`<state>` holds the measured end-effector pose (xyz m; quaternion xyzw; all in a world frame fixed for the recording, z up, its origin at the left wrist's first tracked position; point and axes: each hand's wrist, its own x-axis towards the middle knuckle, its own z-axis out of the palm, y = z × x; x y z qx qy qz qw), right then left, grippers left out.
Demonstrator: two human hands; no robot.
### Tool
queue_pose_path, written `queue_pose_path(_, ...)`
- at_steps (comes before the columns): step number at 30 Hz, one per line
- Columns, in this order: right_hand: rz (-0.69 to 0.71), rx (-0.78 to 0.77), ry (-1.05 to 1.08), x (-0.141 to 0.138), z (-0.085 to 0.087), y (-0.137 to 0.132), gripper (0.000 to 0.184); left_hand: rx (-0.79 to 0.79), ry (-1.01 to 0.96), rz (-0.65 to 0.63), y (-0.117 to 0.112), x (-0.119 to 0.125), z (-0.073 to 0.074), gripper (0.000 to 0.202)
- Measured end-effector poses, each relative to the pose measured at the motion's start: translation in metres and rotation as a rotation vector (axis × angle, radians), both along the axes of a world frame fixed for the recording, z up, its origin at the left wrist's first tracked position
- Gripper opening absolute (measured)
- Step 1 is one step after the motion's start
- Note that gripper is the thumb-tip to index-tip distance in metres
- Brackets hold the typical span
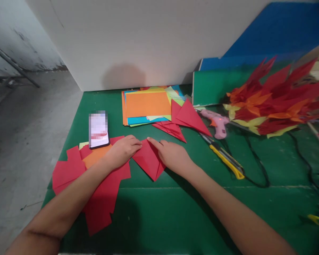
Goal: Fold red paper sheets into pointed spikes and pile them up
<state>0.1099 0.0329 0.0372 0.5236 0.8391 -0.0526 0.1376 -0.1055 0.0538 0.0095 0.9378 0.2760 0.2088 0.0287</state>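
Observation:
A red sheet of paper (148, 160), folded to a kite-like shape with a point toward me, lies on the green table. At its upper left edge, my left hand (125, 148) has its fingers closed together on the paper. My right hand (172, 154) grips the right side, its index finger laid along the upper edge and the other fingers curled. Part of the paper is hidden under both hands. Loose red paper pieces (103, 198) lie beneath my left forearm. Behind the right hand are folded red triangles (192, 118).
A phone (99, 129) rests on the scraps at left. Coloured sheets (149, 104) are stacked behind. To the right are a pink glue gun (217, 122), a yellow cutter knife (225, 161), a black cord (260, 163) and a flame-like paper bundle (276, 95). A white board (138, 39) stands behind.

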Motion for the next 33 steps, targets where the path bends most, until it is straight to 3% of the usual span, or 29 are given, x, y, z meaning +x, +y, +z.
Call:
queue_pose_path(14, 0.008, -0.005, 0.009, 0.001, -0.001, 0.001, 0.053, 0.073, 0.093, 0.085, -0.004, 0.006, 0.016, 0.022)
queue_pose_path(24, 0.027, 0.021, 0.000, 0.003, -0.004, 0.001, 0.054, -0.013, 0.038, 0.201, -0.011, 0.006, 0.019, 0.027)
queue_pose_path(33, 0.062, 0.038, -0.011, 0.002, -0.004, 0.000, 0.055, 0.021, 0.332, 0.249, -0.012, 0.015, 0.009, 0.035)
